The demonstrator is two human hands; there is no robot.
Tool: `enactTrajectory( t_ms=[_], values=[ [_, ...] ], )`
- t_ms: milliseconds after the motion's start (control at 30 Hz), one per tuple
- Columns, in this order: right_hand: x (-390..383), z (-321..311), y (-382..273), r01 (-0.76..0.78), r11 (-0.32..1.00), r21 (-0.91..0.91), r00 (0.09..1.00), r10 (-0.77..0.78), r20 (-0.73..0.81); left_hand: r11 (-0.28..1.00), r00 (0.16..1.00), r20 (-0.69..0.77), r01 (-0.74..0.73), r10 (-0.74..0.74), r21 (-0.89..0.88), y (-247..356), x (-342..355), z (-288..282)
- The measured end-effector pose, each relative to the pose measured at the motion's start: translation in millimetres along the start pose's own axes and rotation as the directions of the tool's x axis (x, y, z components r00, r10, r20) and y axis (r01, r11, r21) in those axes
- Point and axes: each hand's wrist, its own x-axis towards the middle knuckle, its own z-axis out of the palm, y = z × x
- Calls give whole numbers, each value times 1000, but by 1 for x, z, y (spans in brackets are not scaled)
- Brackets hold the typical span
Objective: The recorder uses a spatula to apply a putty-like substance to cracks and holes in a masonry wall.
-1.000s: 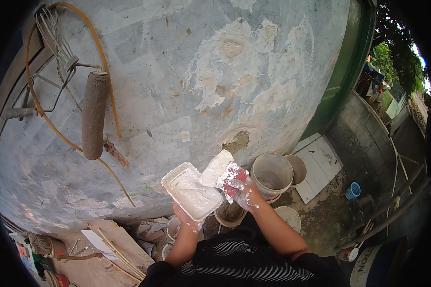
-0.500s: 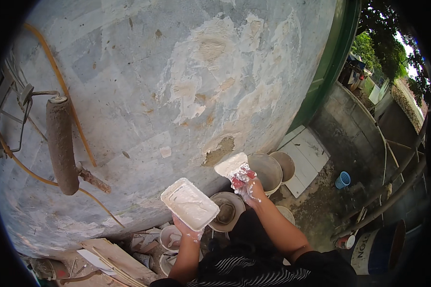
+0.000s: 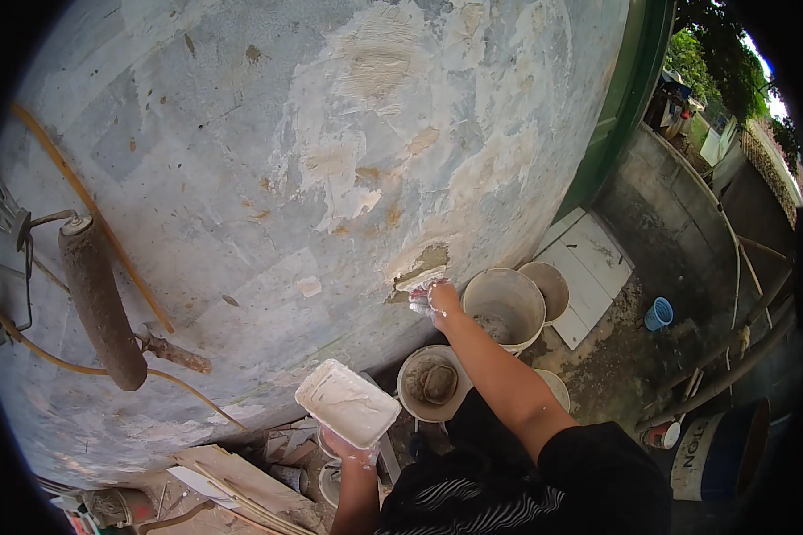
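Note:
My left hand (image 3: 351,448) grips a white rectangular tub (image 3: 346,403) from below, with pale wall putty spread inside it. My right hand (image 3: 438,306), smeared with putty, is closed round a putty knife (image 3: 412,283) that shows some red at the grip. Its putty-covered blade is against the wall (image 3: 232,214), at the lower part of a bare brownish hole (image 3: 433,258) in the plaster. Part of that hole is covered by the blade and pale putty. The exact contact edge is hard to make out.
A dirty paint roller (image 3: 103,303) and an orange hose (image 3: 94,209) hang at the left. Buckets (image 3: 504,308) stand below my right arm. Boards (image 3: 241,486) lie at lower left; a blue basket (image 3: 658,314) and dark drum (image 3: 718,450) stand at right.
My right hand has brought the loaded putty knife from in front of the wall to the hole, turning it over. The tub in my left hand sits slightly lower. The view has shifted a little.

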Motion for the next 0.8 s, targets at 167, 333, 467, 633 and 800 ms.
enactTrajectory(
  t_ms=[167,333,467,633,800],
  values=[
    [0,3,22,276,772,-572,920,-384,-74,999,1000,-8,1,-1,-46,8,1,-6],
    [-23,17,69,356,532,-768,809,-587,-32,994,987,-118,-106,107,10,11,2,-19],
    [-14,30,97,405,414,-816,682,-731,-32,997,987,-143,-74,71,-10,14,0,-8],
    [-14,51,89,352,410,-841,717,-696,-39,993,977,-193,-102,87,-66,23,2,-13],
    [-11,52,79,249,471,-846,780,-615,-113,973,995,-45,-76,88,218,29,1,-17]
  ],
)
